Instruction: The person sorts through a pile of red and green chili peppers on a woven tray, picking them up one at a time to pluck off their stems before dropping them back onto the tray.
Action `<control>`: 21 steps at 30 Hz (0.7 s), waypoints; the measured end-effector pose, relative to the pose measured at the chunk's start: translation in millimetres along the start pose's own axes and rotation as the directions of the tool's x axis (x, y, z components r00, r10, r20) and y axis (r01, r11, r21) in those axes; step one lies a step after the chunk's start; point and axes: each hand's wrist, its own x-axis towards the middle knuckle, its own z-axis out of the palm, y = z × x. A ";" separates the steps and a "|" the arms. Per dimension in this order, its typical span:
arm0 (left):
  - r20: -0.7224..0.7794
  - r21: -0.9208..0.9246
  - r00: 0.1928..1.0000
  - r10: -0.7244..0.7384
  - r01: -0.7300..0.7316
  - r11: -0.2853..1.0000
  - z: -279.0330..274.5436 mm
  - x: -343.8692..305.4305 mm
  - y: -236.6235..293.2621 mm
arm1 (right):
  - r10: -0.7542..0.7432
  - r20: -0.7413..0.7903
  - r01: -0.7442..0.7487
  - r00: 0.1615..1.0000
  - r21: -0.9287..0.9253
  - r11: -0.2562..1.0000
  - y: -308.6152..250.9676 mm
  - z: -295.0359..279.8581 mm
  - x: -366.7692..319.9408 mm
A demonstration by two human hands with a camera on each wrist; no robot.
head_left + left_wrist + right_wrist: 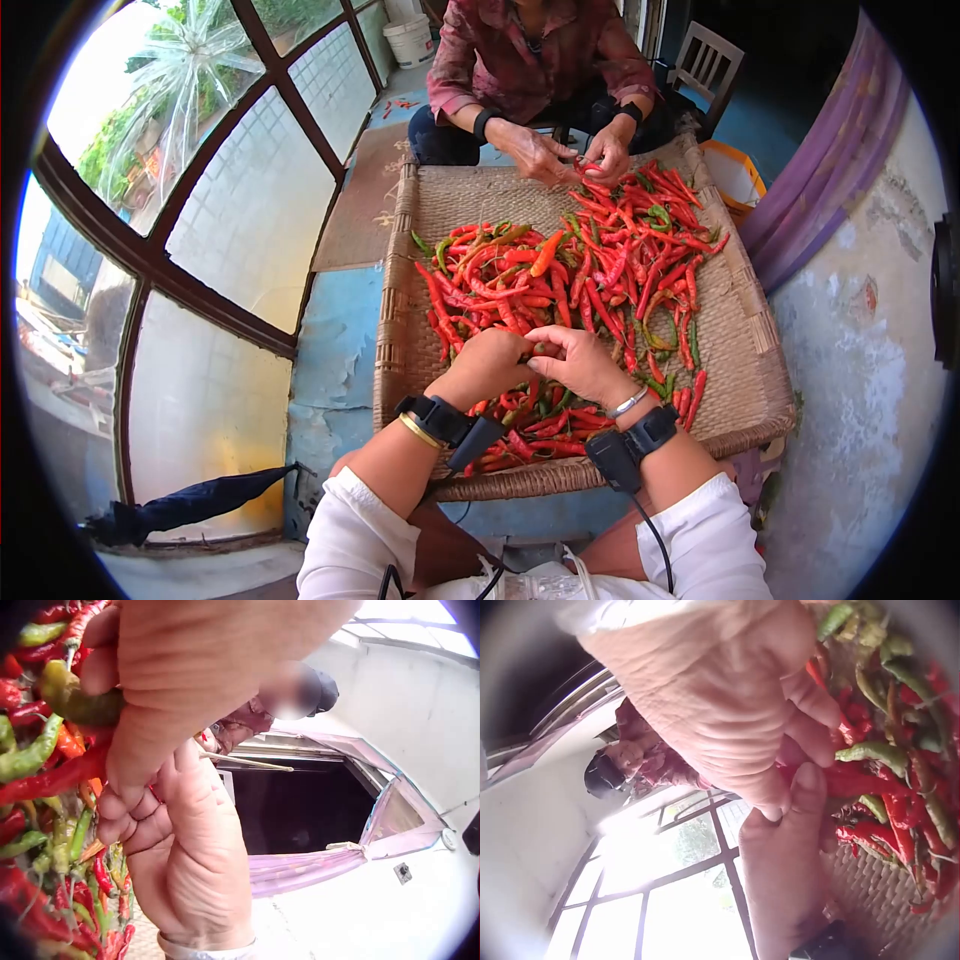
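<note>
My left hand [487,368] and right hand [583,368] meet over the front part of the chili pile [520,285]. In the left wrist view, the left hand [187,682] grips a red chili [60,776], with a greenish chili [75,697] also at its fingers. The right hand [191,855] has curled fingers and pinches beside the left thumb, where a thin pale stem [251,762] sticks out. Seen from the right wrist, the fingertips of the right hand [705,712] touch the left hand [784,877] around the red chili [855,782]; the exact contact is hidden.
A woven tray [740,370] bears the red and green chilies. Across it, another person [540,75] handles chilies. Windows and a folded dark umbrella [190,505] are at left; a purple curtain [820,180] and wall are at right. A white bucket [408,42] stands at the back.
</note>
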 end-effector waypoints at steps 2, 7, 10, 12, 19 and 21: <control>-0.027 -0.004 1.000 -0.006 0.006 1.000 -0.9 -0.9 5.0 | 0.073 -0.048 -0.075 0.996 -0.030 0.997 -5.7 -0.8 -1.1; -0.077 -0.152 0.996 0.055 -0.066 0.986 0.9 -2.2 6.4 | 0.034 -0.126 -0.046 0.991 -0.099 0.994 -6.0 -15.4 4.7; -0.094 -0.328 0.996 0.007 -0.037 0.944 -3.0 -1.5 2.5 | 0.229 -0.278 -0.191 0.933 0.158 0.969 -16.2 -42.2 5.8; -0.156 -0.329 0.988 0.007 -0.059 0.943 -5.9 -2.5 0.5 | 0.303 -0.404 -0.087 0.863 0.473 0.877 -11.8 -61.2 6.5; -0.104 -0.910 0.966 -0.235 0.003 0.414 -28.3 -1.8 8.8 | 0.392 -0.310 -0.106 0.866 0.654 0.750 -1.8 -50.3 5.0; -0.084 -0.943 0.961 -0.264 0.008 0.332 -31.0 -3.1 11.1 | 0.217 -0.216 -0.089 0.952 0.483 0.871 -11.9 -34.6 6.0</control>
